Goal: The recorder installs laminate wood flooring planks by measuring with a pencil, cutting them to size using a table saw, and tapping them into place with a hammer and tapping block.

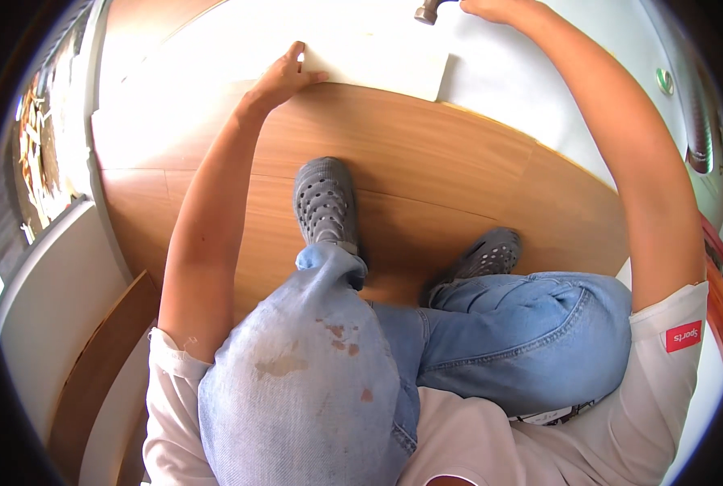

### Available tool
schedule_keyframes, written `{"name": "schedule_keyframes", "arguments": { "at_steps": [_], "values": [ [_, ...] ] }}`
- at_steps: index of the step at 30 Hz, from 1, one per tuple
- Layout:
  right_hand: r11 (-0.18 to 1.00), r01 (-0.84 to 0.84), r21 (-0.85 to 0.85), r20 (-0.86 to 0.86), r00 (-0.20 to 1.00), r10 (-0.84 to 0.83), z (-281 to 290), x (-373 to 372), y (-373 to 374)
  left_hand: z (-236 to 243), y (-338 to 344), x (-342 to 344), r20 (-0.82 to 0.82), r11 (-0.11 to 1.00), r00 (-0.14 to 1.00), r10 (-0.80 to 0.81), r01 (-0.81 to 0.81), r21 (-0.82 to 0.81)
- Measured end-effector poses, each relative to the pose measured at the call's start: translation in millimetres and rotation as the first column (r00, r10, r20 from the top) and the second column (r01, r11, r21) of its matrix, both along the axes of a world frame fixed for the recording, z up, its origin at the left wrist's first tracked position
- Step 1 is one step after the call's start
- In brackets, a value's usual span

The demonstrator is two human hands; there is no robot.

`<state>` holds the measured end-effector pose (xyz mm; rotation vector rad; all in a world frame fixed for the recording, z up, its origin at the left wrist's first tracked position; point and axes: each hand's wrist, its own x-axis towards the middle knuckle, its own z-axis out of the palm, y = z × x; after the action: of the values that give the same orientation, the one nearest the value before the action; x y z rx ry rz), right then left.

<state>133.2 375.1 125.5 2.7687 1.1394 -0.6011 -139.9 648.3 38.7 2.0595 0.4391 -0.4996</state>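
Near the top centre lies a pale, flat board [377,66], washed out by strong light, along the far edge of the wood-look floor planks [426,138]. My left hand [284,79] grips the board's near left part, thumb stretched along its edge and a finger raised on top. At the top edge of the view my right hand [495,8] is closed around a hammer's handle, largely cut off by the frame. The metal hammer head [428,11] hangs above the board's right part. What lies farther off is lost in glare.
My feet in grey perforated clogs [325,198] rest on the planks. Beyond the planks spreads a pale, bluish-white surface [531,97]. On the left are a white frame [94,97] and a curved wood-edged panel [102,364]. Red and metal objects [716,267] stand at far right.
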Motion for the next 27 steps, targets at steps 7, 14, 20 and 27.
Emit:
{"name": "schedule_keyframes", "arguments": {
  "at_steps": [7,14,20,27],
  "values": [
    [0.979,0.133,0.155,0.035,0.990,-0.140,4.0,-5.3,57.4,3.8,0.5,-1.0,-0.009,0.996,1.000,-0.015,0.015,0.086],
    [0.977,-0.173,-0.125,-0.054,0.984,0.168,5.9,-12.6,73.9,14.2,0.0,-2.7,0.069,0.992,0.997,-0.020,0.011,0.126],
    [0.980,0.078,0.181,0.005,0.997,-0.080,-5.5,-15.7,74.3,22.6,-1.5,-1.6,-0.001,0.985,0.999,-0.048,0.047,0.166],
    [0.989,-0.147,-0.026,0.026,0.989,0.148,-5.8,-14.0,81.3,25.3,-2.7,-3.3,0.001,0.983,0.999,-0.044,0.043,0.178]
  ]
}}
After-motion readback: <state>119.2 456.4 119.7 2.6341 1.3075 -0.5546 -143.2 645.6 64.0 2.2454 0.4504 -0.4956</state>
